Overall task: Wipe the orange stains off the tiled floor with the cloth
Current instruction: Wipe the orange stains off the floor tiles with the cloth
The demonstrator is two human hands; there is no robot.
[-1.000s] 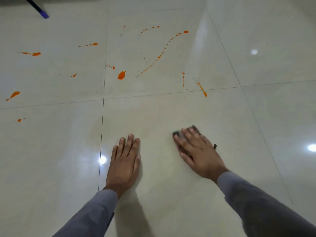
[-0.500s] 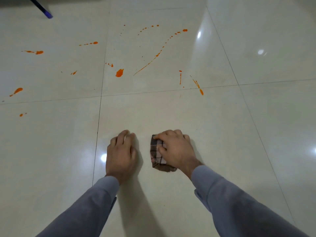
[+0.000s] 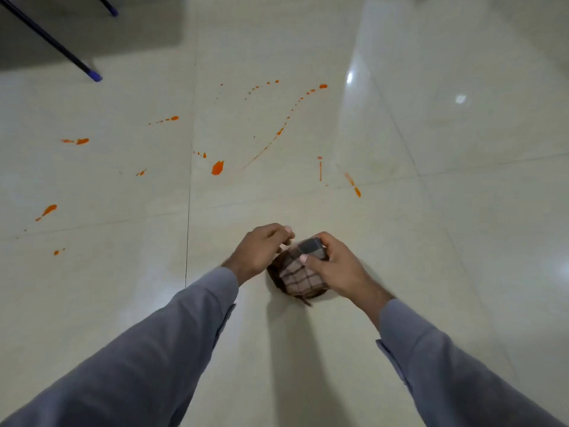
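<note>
1. Head view, floor: glossy cream tiled floor (image 3: 400,241) with thin dark grout lines and bright light reflections at right and lower left.
2. Head view, stains: orange stains (image 3: 217,167) scattered over the far tiles, among them a fat blot near a grout line, a long dotted streak (image 3: 278,132) curving up to the right, short dashes at far left (image 3: 46,210) and a drip by the near grout line (image 3: 356,191).
3. Head view, room: two dark slanted legs with blue tips (image 3: 92,73) at upper left, standing in a grey shaded patch.
4. Head view, cloth: checked brown cloth (image 3: 297,274) bunched between both hands, well short of the stains; lower edge seemingly touching the floor.
5. Head view, hands: left hand (image 3: 261,251) curled, pinching the cloth's left edge; right hand (image 3: 335,266) gripping its top, thumb pressed on the fabric. Grey sleeves (image 3: 147,359) below.
</note>
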